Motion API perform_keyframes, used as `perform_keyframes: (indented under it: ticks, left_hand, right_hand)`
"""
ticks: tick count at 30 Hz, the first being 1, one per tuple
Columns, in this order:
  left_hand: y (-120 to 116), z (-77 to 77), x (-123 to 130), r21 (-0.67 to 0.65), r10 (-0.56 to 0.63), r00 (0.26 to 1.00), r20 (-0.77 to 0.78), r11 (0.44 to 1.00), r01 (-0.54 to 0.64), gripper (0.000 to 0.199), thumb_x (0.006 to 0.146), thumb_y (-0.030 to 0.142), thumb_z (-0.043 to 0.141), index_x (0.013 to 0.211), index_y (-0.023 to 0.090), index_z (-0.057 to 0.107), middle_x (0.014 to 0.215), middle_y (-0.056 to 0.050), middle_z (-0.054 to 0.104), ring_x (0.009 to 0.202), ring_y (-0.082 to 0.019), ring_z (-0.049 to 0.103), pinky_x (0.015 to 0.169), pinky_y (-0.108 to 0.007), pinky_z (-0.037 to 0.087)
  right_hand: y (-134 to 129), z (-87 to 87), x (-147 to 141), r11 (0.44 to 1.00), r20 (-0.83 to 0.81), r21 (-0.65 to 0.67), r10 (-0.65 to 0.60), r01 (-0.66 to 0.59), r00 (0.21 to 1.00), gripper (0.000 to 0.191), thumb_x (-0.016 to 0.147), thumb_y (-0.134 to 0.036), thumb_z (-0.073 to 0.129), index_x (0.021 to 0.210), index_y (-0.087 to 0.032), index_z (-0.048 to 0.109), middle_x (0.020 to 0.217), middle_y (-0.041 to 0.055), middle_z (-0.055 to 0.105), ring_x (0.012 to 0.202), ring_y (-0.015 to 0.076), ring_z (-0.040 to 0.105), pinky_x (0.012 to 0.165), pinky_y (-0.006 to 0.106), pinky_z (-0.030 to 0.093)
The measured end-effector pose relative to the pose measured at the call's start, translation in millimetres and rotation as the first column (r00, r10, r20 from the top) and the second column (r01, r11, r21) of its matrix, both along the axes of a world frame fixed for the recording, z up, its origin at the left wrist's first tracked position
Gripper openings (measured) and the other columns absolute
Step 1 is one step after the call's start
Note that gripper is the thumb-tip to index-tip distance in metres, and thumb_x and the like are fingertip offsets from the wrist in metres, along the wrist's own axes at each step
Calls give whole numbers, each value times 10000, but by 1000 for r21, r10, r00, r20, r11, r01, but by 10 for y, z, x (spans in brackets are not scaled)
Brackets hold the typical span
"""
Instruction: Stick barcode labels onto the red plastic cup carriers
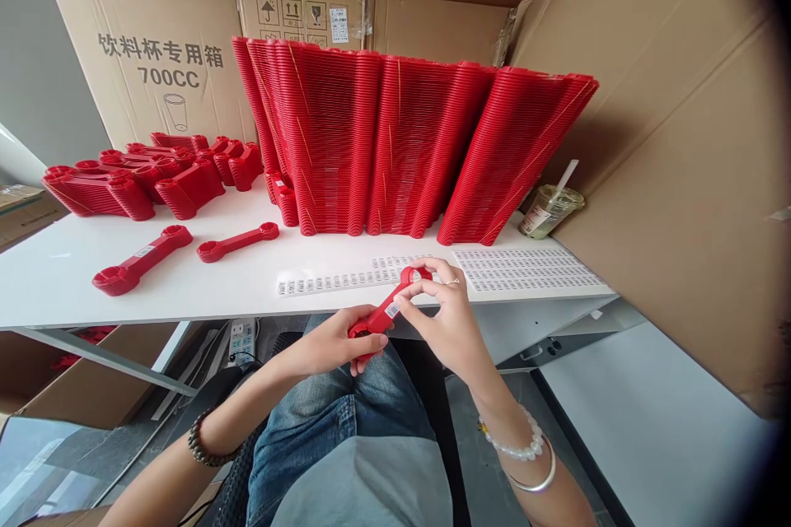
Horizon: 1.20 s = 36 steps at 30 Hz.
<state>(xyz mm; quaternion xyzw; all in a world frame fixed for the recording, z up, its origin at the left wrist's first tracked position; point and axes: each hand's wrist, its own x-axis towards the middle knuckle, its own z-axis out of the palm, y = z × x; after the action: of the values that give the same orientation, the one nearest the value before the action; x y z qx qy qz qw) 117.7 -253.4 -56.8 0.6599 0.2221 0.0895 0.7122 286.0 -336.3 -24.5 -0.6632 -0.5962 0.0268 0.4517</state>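
A red, bar-shaped plastic piece with rounded ring ends [384, 306] is held slanted over my lap, near the table's front edge. My left hand [346, 339] is closed around its lower end, thumb on top. My right hand [443, 305] has its fingers curled at the upper ring end, with the thumb by a small white barcode label [392, 310] on the bar. Whether the piece is single or several nested together is hard to tell. Just beyond my hands lie a partly used label sheet [334, 282] and a fuller label sheet [525, 270].
Tall stacks of red pieces [426, 148] stand at the table's back. Smaller bundles [185, 185] lie at left, with a labelled stack [145, 258] and a short stack [238, 243] before them. A tilted drink cup [549, 210] leans near the right cardboard wall [667, 148].
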Motion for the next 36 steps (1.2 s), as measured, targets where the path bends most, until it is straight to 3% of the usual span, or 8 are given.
perform_keyframes:
  ticks: [7,11,14,18,23,26,29,36]
  left_hand:
    - [-30,54,-19,-73,-14,997,75,997,19,340,837,422,634,1011,149,533,703,28,536,514,-68,484,441,-182,391]
    - [-40,68,-21,-57,8,993,121,998,-1,306,850,409,618,995,156,527,667,42,506,495,-61,451,424,-175,366]
    - [-42,67,-8,-68,27,991,131,998,-18,299,844,416,619,969,163,522,662,45,503,479,-57,441,410,-175,346]
    - [-41,45,6,-60,64,990,124,997,-57,290,810,408,649,885,164,510,656,40,511,473,-59,451,404,-178,334]
    - [61,9,75,-144,460,861,218,888,-437,324,798,379,634,1012,157,534,694,45,521,454,-38,411,417,-182,279]
    - [235,-56,228,-232,703,637,317,708,-667,344,783,387,653,1011,164,526,733,42,530,528,-51,462,521,-205,372]
    - [425,-178,387,-280,796,493,351,592,-756,349,752,379,681,979,167,523,730,47,521,576,-64,485,609,-231,415]
    - [624,-267,175,-212,755,609,242,654,-726,358,734,392,699,949,152,542,741,38,561,568,-69,524,633,-245,422]
  right_hand:
    - [27,-87,-111,969,262,194,-201,153,944,126,820,-222,691,695,-238,694,1182,69,631,1107,296,532,949,488,425]
    - [79,-116,-125,891,393,314,-437,329,809,233,844,-346,684,1072,-308,713,1403,96,532,1267,383,447,957,581,358]
    - [97,-122,-125,937,352,201,-343,287,871,528,807,-469,697,1277,-254,588,1407,147,520,1258,379,472,936,548,397]
    - [124,-143,-64,977,300,121,-203,174,932,623,800,-540,673,1319,-235,511,1363,148,550,1250,345,498,947,500,408]
    - [352,-219,380,889,182,193,-449,415,875,467,871,-355,589,1299,-176,539,1358,194,526,1245,394,453,987,580,342]
    - [610,-303,629,984,160,-14,-173,178,972,244,900,-251,512,1075,-176,665,1176,160,629,1135,336,538,969,527,398]
    - [878,-372,732,989,170,-144,51,-27,984,214,872,-158,533,1003,-214,692,1078,84,691,1030,245,625,937,421,471]
    - [1097,-333,768,952,202,-267,205,-147,958,226,910,-168,507,1046,-193,686,1096,84,682,1063,234,618,957,417,465]
